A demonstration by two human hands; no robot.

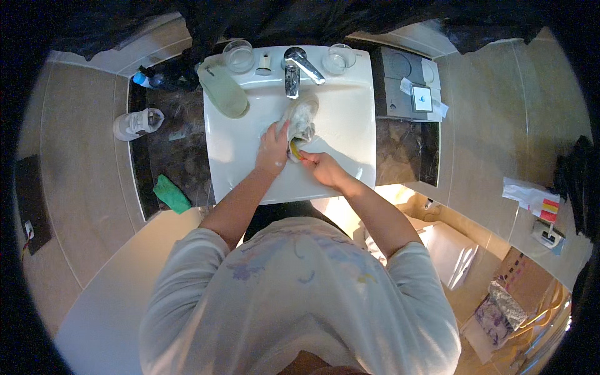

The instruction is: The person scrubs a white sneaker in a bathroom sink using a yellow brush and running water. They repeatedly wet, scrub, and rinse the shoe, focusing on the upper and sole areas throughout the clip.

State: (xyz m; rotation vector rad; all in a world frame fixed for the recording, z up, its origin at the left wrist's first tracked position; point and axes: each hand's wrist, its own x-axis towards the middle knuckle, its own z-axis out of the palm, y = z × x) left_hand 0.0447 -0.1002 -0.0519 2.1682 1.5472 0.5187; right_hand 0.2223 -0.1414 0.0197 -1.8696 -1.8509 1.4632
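In the white sink (340, 125), a white shoe (302, 119) lies with foam on it, below the chrome faucet (294, 69). My left hand (272, 150) is closed on the shoe's left side, and bits of suds cling to its skin. My right hand (322, 167) pinches a slim yellow-and-orange brush handle (294, 149), whose far end goes into the shoe's opening. The brush's bristles are hidden. A pale green insole (223, 91) rests across the sink's left rim. Another white shoe (139, 124) stands on the dark counter to the left.
Two clear cups (238, 56) (339, 59) flank the faucet on the sink's back ledge. On the left counter are a green cloth (172, 194) and a dark bottle with a blue cap (142, 78). Grey boxes (400, 87) sit on the right counter. Black fabric (262, 22) hangs behind.
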